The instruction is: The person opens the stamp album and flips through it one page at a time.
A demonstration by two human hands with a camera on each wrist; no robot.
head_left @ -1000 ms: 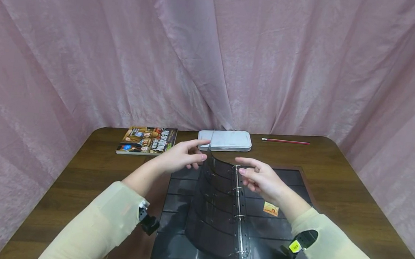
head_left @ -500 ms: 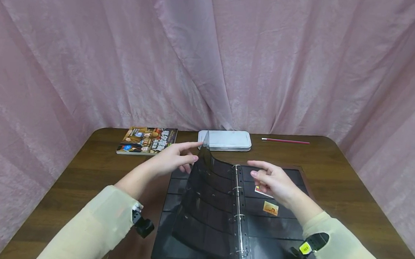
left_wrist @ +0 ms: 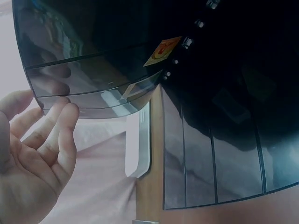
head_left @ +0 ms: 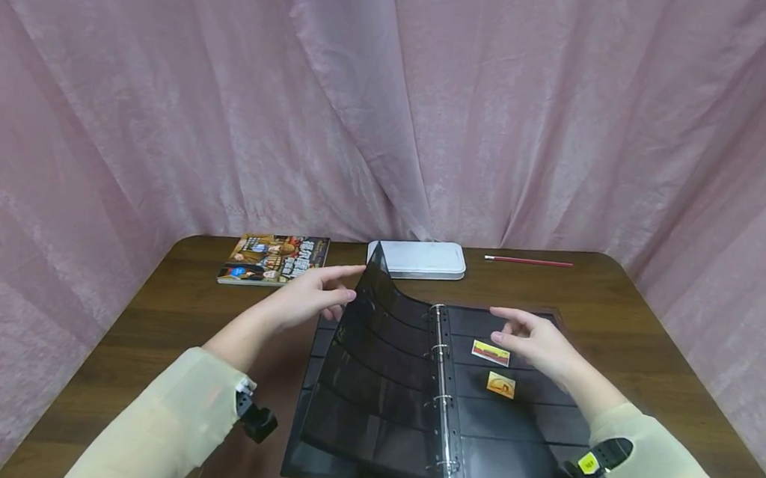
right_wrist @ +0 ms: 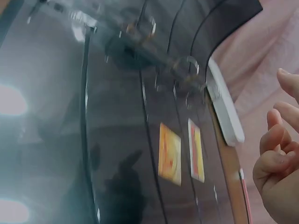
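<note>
A ring-binder stamp album lies spread on the table, with black pocketed pages on both sides of its metal rings (head_left: 440, 393). My left hand (head_left: 304, 300) holds the outer upper edge of a lifted dark, see-through page (head_left: 379, 374), which bows up from the rings. In the left wrist view the fingers (left_wrist: 65, 121) lie at that page's edge. Over the right-hand page (head_left: 497, 420) hovers my right hand (head_left: 540, 345), fingers loosely bent, holding nothing. Below it sit a yellow-and-red stamp (head_left: 491, 352) and an orange stamp (head_left: 501, 385) in separate rows.
Behind the album stands a white flat tin (head_left: 418, 260). A comic-style book (head_left: 275, 259) lies at the back left, and a red pencil (head_left: 530, 261) at the back right. Pink curtains (head_left: 393, 105) hang around the wooden table (head_left: 139, 340).
My left hand has moved left, turning the lifted page further over to the left. The right hand has drawn away to the right, uncovering the yellow-and-red stamp.
</note>
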